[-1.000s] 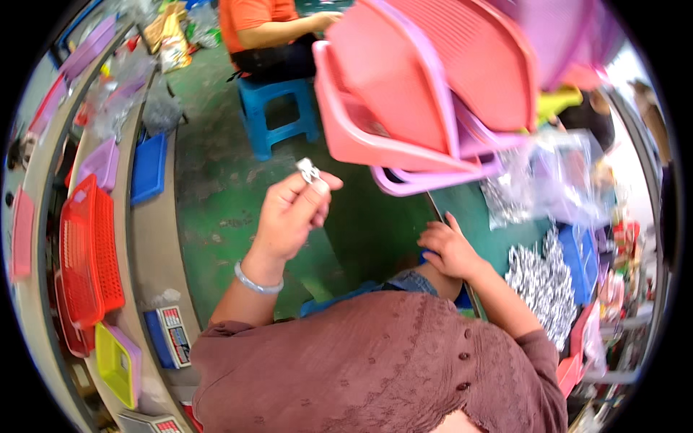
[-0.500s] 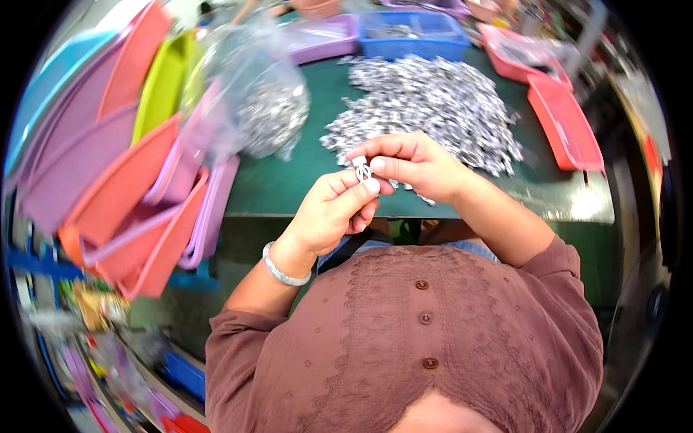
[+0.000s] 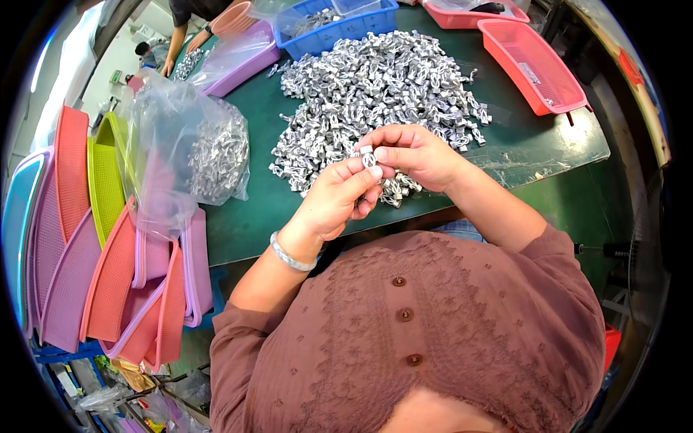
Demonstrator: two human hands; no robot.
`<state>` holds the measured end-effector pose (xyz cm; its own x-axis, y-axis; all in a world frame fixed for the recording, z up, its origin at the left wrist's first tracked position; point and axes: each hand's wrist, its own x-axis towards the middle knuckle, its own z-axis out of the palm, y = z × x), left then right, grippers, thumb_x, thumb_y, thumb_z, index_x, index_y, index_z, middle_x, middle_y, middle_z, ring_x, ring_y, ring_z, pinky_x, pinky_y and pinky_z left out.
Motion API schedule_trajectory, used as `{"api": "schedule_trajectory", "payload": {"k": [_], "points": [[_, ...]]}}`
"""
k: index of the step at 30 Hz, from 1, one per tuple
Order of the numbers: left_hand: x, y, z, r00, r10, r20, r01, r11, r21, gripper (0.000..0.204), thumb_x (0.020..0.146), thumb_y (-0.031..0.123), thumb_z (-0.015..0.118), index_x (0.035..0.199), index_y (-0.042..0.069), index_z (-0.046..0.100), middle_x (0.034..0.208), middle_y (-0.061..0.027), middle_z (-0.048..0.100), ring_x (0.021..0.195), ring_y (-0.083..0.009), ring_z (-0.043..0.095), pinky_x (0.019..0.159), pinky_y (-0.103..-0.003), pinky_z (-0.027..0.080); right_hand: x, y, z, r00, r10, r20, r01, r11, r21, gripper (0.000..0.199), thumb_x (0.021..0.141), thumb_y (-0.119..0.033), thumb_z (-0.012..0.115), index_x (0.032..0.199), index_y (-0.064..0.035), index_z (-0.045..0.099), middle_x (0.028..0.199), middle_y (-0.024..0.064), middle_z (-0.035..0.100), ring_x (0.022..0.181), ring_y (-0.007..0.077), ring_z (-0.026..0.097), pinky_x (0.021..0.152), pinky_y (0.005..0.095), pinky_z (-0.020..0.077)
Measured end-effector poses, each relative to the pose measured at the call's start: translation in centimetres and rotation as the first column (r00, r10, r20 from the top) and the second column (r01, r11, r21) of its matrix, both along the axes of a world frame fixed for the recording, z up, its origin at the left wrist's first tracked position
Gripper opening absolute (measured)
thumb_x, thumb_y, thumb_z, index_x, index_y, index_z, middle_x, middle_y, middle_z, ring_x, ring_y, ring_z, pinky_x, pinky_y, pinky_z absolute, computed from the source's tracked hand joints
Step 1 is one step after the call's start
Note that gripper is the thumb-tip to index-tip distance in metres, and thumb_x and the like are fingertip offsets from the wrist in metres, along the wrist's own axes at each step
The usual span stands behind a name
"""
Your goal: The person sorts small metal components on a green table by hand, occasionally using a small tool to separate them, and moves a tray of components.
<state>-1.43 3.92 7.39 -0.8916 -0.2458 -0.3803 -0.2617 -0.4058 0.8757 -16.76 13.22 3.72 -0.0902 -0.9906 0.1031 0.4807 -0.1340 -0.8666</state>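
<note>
My left hand (image 3: 332, 196) and my right hand (image 3: 421, 157) meet over the near edge of the pile. Between their thumbs and fingertips is a small grey-white looped piece (image 3: 368, 156), with a squarish block at its upper end and a loop below. Both hands pinch it, the right around the block and the left lower down. My fingers partly hide it. A large pile of similar grey and white looped pieces (image 3: 382, 83) spreads over the green table (image 3: 253, 229) just beyond my hands.
A clear plastic bag (image 3: 220, 155) of similar pieces sits left of the pile. Beyond are a purple tray (image 3: 254, 59) and a blue basket (image 3: 343, 32). A coral basket (image 3: 534, 68) stands at right. Coloured baskets (image 3: 68, 289) lean at left. Another person's arm (image 3: 175, 49) reaches in far left.
The view has tilted, so the table and baskets appear turned and shifted left. Both hands still pinch the same piece, with their grip nearly unchanged.
</note>
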Motion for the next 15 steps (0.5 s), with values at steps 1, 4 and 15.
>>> {"api": "schedule_trajectory", "payload": {"k": [1, 4, 15], "points": [[-0.1, -0.3, -0.2, 1.000, 0.004, 0.004, -0.004, 1.000, 0.016, 0.018, 0.088, 0.018, 0.051, 0.094, 0.002, 0.059, 0.062, 0.0022, 0.049, 0.049, -0.0048, 0.041, 0.041, -0.016, 0.030, 0.0, -0.4, -0.2, 1.000, 0.005, 0.010, -0.005, 1.000, 0.008, 0.022, 0.085, -0.009, 0.056, 0.105, -0.0003, 0.057, 0.085, 0.0020, 0.059, 0.070, 0.0070, 0.051, 0.067, 0.0209, 0.0440], [-0.5, -0.9, -0.4, 1.000, 0.016, 0.009, -0.016, 0.999, 0.035, 0.018, 0.088, 0.018, 0.051, 0.094, 0.002, 0.059, 0.062, 0.0023, 0.049, 0.049, -0.0044, 0.041, 0.041, -0.016, 0.030, -0.4, -1.1, -0.7, 0.998, 0.019, 0.056, -0.020, 1.000, 0.016, 0.021, 0.085, -0.010, 0.056, 0.104, -0.0011, 0.057, 0.085, 0.0014, 0.058, 0.071, 0.0066, 0.051, 0.067, 0.0206, 0.0437], [-1.9, -2.6, -1.1, 1.000, -0.013, 0.006, 0.013, 0.998, 0.058, 0.019, 0.088, 0.019, 0.052, 0.095, 0.003, 0.059, 0.063, 0.0029, 0.050, 0.049, -0.0038, 0.041, 0.041, -0.015, 0.030, -1.5, -2.5, -1.6, 0.981, 0.041, 0.187, -0.049, 0.998, 0.038, 0.021, 0.084, -0.008, 0.055, 0.103, -0.0016, 0.055, 0.087, 0.0016, 0.057, 0.071, 0.0080, 0.050, 0.067, 0.0211, 0.0423]]}}
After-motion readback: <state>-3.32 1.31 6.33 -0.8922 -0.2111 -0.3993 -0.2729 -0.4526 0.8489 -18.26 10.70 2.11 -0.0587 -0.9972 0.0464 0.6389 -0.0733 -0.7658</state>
